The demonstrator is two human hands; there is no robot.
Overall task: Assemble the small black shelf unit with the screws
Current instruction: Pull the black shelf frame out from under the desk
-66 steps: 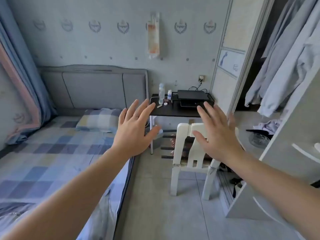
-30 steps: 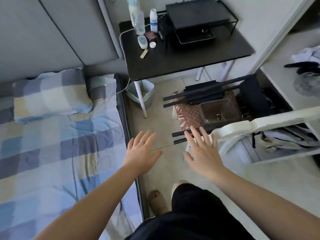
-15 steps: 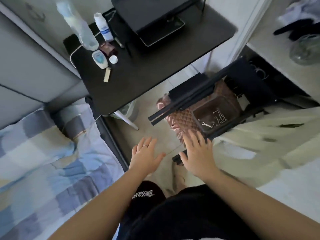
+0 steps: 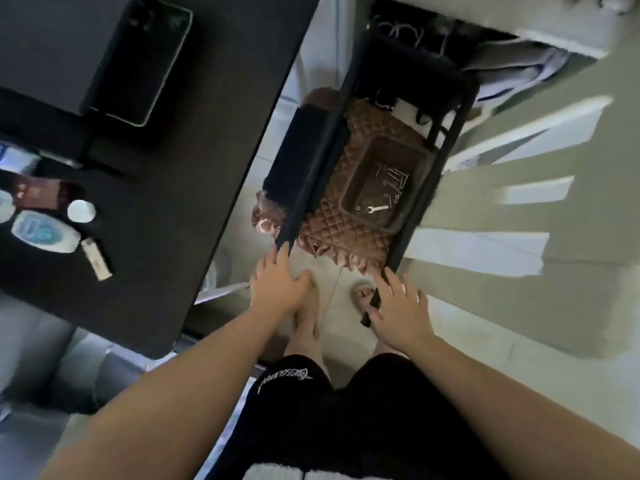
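Looking straight down here. Biggest thing on my screen is the black table [image 4: 214, 140], filling the whole left side. Over on the right is a white chair [image 4: 519, 244], badly blurred, so I can't make out much of it.

Between them, on the floor, lies the black shelf frame [image 4: 313, 171]. Two long dark rails run from the top of the view down toward me, and they look joined at the far end. It sits across a brown quilted cushion [image 4: 346, 233]. On the cushion, between the two rails, is a brown tray [image 4: 360, 188].

Now the hands. Left hand [image 4: 277, 289]: fingers straight and close together, thumb splayed out to the side, fingertips touching the near end of the left rail. Right hand [image 4: 400, 308]: fingers spread and fairly straight, laid over the near end of the right rail, with the thumb lying across it. I can't tell whether that thumb hooks underneath.

Below the hands I've got black shorts [image 4: 346, 410] and bare feet on the tiles.

Smaller items: on the table's left edge are a white bottle with a blue label [image 4: 45, 233] lying flat, a round white cap [image 4: 81, 211] just beside it, and a small pale stick [image 4: 97, 259] close by.

In the tray, a little silver wrench [image 4: 377, 208] lies near the front wall, and the screws [image 4: 393, 178] are scattered just behind it.
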